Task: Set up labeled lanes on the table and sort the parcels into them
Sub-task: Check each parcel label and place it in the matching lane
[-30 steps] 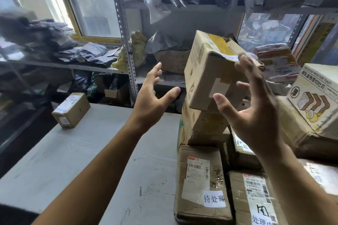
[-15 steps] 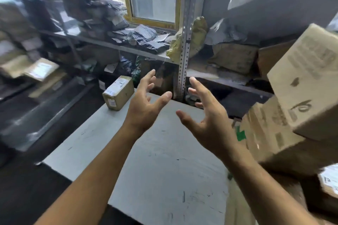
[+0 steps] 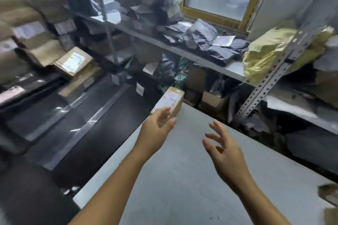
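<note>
A small cardboard parcel (image 3: 172, 99) with a white label lies at the far left corner of the grey table (image 3: 182, 179). My left hand (image 3: 158, 129) reaches out just in front of it, fingers relaxed and spread, its fingertips overlapping the parcel's near end; whether they touch it is unclear. My right hand (image 3: 224, 149) hovers over the table to the right, fingers spread, holding nothing. A bit of a cardboard box (image 3: 329, 194) shows at the right edge.
Metal shelving (image 3: 182, 49) runs behind the table, stacked with dark and grey mailer bags (image 3: 204, 38) and a yellow bag (image 3: 263, 56). More cardboard boxes (image 3: 73, 62) sit on shelves at the left. A dark floor lies left of the table.
The view has swung left, away from the stack of boxes. Both hands moved from the stack toward the small parcel at the table's far corner, and the left hand is now at it.
</note>
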Motion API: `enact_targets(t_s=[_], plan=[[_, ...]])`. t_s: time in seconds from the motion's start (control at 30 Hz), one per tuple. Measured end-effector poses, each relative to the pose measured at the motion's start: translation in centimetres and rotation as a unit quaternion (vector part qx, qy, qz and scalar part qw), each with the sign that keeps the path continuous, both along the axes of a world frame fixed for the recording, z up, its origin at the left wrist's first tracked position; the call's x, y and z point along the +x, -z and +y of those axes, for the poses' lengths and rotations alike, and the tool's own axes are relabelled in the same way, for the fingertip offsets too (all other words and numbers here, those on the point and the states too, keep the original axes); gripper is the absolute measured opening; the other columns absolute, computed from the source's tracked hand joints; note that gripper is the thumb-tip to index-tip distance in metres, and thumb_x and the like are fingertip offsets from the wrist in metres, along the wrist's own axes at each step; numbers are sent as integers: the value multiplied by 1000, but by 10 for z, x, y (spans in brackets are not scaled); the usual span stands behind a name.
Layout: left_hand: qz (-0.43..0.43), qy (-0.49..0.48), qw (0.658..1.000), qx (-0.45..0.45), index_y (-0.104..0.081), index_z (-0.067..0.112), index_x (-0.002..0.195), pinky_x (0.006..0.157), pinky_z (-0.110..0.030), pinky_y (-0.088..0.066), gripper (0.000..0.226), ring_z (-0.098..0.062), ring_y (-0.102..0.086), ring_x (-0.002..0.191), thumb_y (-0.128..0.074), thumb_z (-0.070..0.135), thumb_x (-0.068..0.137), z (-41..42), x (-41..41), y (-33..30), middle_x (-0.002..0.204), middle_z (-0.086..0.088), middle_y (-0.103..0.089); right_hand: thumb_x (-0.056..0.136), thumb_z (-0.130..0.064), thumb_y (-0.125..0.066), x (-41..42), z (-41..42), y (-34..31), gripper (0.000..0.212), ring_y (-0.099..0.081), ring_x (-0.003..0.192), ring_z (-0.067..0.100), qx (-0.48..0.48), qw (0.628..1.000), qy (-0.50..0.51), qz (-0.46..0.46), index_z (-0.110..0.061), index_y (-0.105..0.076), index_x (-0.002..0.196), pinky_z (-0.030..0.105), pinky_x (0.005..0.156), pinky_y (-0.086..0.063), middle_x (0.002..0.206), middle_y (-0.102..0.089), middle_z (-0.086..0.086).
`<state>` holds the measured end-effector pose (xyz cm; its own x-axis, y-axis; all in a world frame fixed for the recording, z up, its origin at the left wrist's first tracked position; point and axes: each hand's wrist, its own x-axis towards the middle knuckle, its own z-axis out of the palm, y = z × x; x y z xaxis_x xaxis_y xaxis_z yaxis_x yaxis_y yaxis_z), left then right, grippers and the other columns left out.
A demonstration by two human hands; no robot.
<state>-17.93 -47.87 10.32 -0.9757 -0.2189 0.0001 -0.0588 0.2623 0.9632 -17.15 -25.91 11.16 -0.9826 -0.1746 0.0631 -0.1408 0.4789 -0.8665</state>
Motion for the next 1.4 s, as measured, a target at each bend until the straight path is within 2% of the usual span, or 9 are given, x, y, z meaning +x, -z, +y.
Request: enact_targets(t_s=[0.27, 0.47, 0.63, 0.77, 0.83, 0.93, 1.1, 1.27, 1.4], plan=[[-43, -47, 998, 16, -62, 30, 118, 93, -21, -47, 24, -1, -61, 109, -64, 22, 95, -65, -72, 56, 110, 18, -65, 95, -39, -62, -71, -78, 74, 67, -56, 105, -3, 36, 990, -23, -138, -32, -29, 152, 14, 76, -47, 148, -43, -14], [-99, -95, 989, 55, -63, 18, 124, 98, -25, -45, 26, -11, -60, 112, -58, 19, 98, -76, -116, 98, 118, 2, -66, 97, -43, -57, -124, -115, 115, 71, -54, 126, 25, -17, 961, 38, -274, -25, -21, 155, 50, 103, -49, 153, -42, 3], [-167, -36, 980, 101, -48, 27, 145, 100, -21, -34, 45, -2, -49, 123, -46, 42, 103, -76, -130, 125, 141, 12, -53, 97, -50, -51, -139, -136, 139, 73, -45, 130, 16, -42, 958, 29, -284, -30, -14, 157, 28, 99, -37, 154, -39, -2], [-147, 33, 982, 111, -49, 34, 144, 100, -18, -42, 40, 8, -53, 122, -41, 34, 105, -68, -122, 136, 134, 22, -60, 101, -44, -46, -134, -148, 147, 60, -46, 126, 6, -149, 944, -28, -292, -45, -16, 153, 39, 110, -38, 144, -41, -23], [-134, 31, 984, 110, -48, 35, 143, 97, -13, -44, 42, 8, -54, 121, -43, 34, 102, -63, -115, 135, 131, 25, -60, 102, -43, -46, -126, -148, 147, 58, -48, 119, -4, -181, 940, -27, -289, -50, -16, 151, 35, 105, -38, 137, -42, -32], [-135, 20, 985, 110, -49, 36, 142, 102, -25, -45, 51, 0, -55, 123, -46, 46, 92, -49, -95, 131, 133, 19, -60, 101, -47, -47, -103, -139, 142, 52, -44, 108, -19, -227, 930, -10, -288, -59, -20, 144, 34, 100, -36, 125, -42, -45], [-151, 15, 980, 131, -50, 72, 113, 89, -20, -53, 28, 3, -57, 118, -47, 62, 87, -11, -43, 116, 119, 34, -61, 96, -59, -47, -55, -112, 116, 43, -48, 113, -8, -265, 919, 40, -290, -68, -30, 134, 39, 96, -37, 131, -48, -36], [-115, 27, 978, 170, -46, 62, 125, 89, -27, -58, 50, -8, -59, 120, -52, 74, 76, 38, 17, 86, 130, 21, -59, 75, -74, -51, 15, -71, 86, 61, -51, 123, 12, -301, 904, 117, -280, -64, -36, 133, 56, 97, -42, 137, -51, -23], [-102, 33, 982, 156, -47, 62, 118, 84, -29, -60, 47, -17, -61, 116, -54, 69, 72, 80, 72, 56, 132, 10, -55, 70, -70, -58, 80, -32, 63, 60, -59, 115, 12, -332, 895, 167, -247, -59, -43, 127, 41, 86, -50, 130, -58, -18]])
